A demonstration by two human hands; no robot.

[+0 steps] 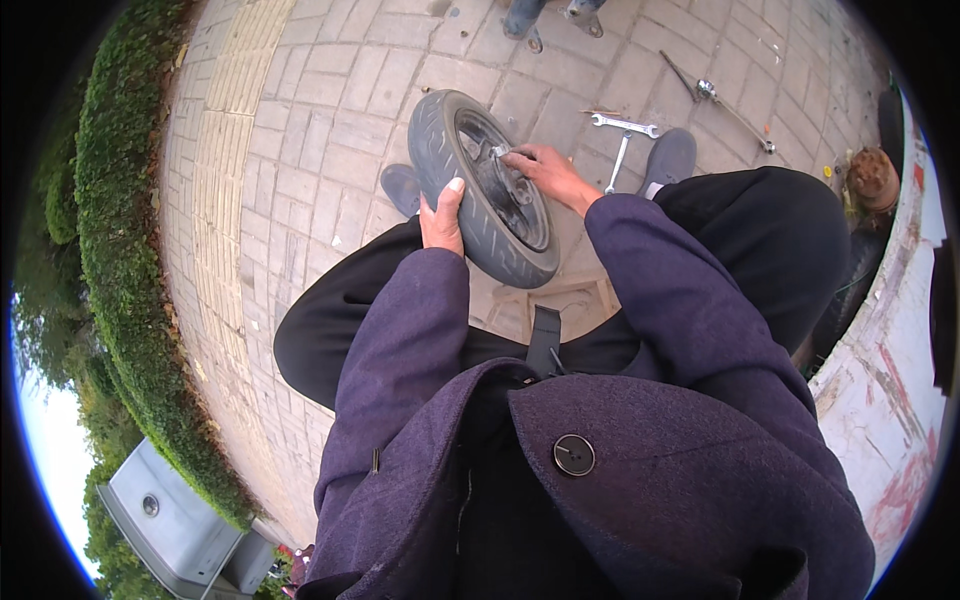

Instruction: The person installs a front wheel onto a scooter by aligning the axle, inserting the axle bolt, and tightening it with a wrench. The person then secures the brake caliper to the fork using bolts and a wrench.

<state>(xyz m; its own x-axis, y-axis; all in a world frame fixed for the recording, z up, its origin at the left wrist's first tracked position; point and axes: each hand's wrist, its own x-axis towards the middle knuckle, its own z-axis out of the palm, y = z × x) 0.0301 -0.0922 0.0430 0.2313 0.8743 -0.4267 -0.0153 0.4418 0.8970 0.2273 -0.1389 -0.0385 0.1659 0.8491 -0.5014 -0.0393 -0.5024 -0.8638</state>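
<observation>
Between my knees a small scooter-type wheel (433, 150) stands tilted, its black tyre grooved and its dark rim dusty. My left hand (443, 218) grips the tyre's near left side, thumb laid up along the tread. With fingers bent together, my right hand (546, 172) reaches into the hub (507, 172) from the right. A bit of silvery metal shows at those fingertips; what they pinch is partly hidden. Beyond the right hand, an open-ended spanner (625, 126) lies on the paving, with a second spanner (619, 162) below it.
A ratchet handle with a long extension (735, 112) and a dark rod (679, 76) lie at the far right. Dark metal legs (524, 22) stand at the top. A rusty pot-like object (873, 180) sits by the white board (880, 370). A hedge (125, 250) runs along the left.
</observation>
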